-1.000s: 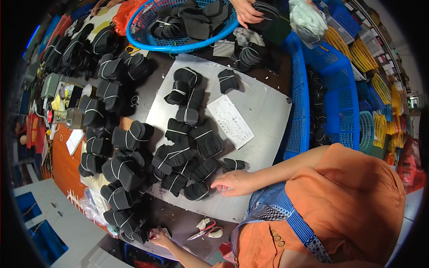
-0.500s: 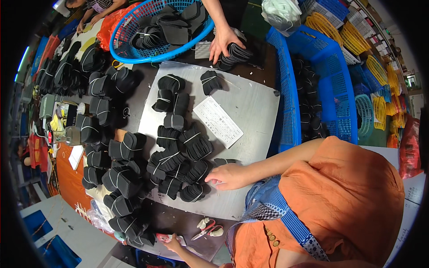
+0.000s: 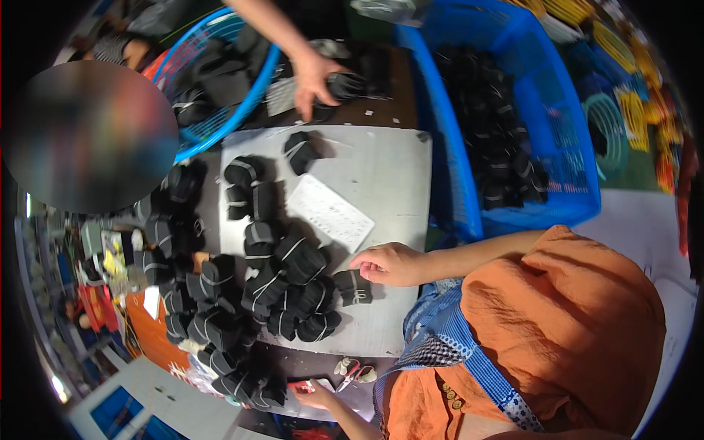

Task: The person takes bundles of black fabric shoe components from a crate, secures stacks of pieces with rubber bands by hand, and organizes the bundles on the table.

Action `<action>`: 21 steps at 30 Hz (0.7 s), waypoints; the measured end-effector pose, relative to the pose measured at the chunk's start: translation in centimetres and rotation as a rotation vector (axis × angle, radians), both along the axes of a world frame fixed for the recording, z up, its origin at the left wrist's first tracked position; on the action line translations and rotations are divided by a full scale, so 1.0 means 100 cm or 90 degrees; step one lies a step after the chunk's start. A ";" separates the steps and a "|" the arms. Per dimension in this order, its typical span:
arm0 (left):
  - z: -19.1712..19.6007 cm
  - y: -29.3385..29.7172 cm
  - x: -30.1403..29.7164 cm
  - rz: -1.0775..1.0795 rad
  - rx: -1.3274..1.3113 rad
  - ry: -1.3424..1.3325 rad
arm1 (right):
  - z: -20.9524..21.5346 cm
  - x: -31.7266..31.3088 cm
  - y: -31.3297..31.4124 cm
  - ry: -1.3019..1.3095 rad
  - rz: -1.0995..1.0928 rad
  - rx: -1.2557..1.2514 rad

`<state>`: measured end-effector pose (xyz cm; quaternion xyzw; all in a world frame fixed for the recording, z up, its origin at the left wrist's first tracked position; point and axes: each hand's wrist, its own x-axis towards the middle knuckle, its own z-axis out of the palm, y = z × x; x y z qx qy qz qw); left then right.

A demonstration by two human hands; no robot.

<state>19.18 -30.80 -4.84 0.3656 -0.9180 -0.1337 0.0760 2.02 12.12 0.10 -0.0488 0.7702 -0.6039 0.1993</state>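
Observation:
My right hand (image 3: 392, 264), its fingers curled in, hovers over the pale board beside a tied black bundle (image 3: 354, 287); whether anything is in the fingers is hidden. My left hand (image 3: 317, 397), low in the view, is closed on a flat red and white thing (image 3: 299, 386) near the table's front edge. Beside it lie scissors with pale-wrapped handles (image 3: 353, 372). Left of my right hand, several bundles of black curved pads (image 3: 301, 257), tied with white bands, are piled on the board. A white printed sheet (image 3: 330, 213) lies beyond them.
Another person's hand (image 3: 315, 81) reaches in from the top, fingers spread by black bundles. A blue round basket (image 3: 271, 81) holds black pieces. A tall blue crate (image 3: 568, 147) with black bundles stands right. More bundles (image 3: 216, 326) are heaped along the left.
The whole view has shifted. My right hand has moved from the near side of the single bundle to its far side, uncovering it. The other person's fingers have come off the bundles.

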 end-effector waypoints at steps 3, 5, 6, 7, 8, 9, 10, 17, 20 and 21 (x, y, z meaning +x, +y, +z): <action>0.040 0.086 -0.053 -0.137 0.170 0.065 | 0.006 0.020 0.037 0.076 -0.073 -0.003; 0.059 0.160 -0.092 -0.249 0.286 0.091 | 0.015 0.032 0.071 0.126 -0.131 -0.008; 0.063 0.196 -0.112 -0.330 0.312 0.093 | 0.015 0.036 0.091 0.169 -0.159 0.005; 0.063 0.232 -0.129 -0.402 0.327 0.077 | 0.012 0.040 0.114 0.163 -0.178 0.006; 0.064 0.268 -0.144 -0.476 0.345 0.060 | 0.009 0.050 0.138 0.151 -0.246 -0.002; 0.067 0.309 -0.156 -0.537 0.388 0.060 | 0.008 0.061 0.160 0.138 -0.313 -0.012; 0.069 0.352 -0.164 -0.593 0.432 0.059 | 0.014 0.066 0.186 0.099 -0.374 0.009; 0.039 0.565 -0.186 -1.004 0.324 0.009 | -0.149 0.142 0.360 -0.156 -0.332 0.429; 0.019 0.569 -0.177 -1.035 0.079 -0.054 | -0.223 0.140 0.407 -0.144 -0.242 0.584; 0.019 0.568 -0.174 -1.047 0.045 -0.081 | -0.240 0.133 0.422 -0.077 -0.153 0.698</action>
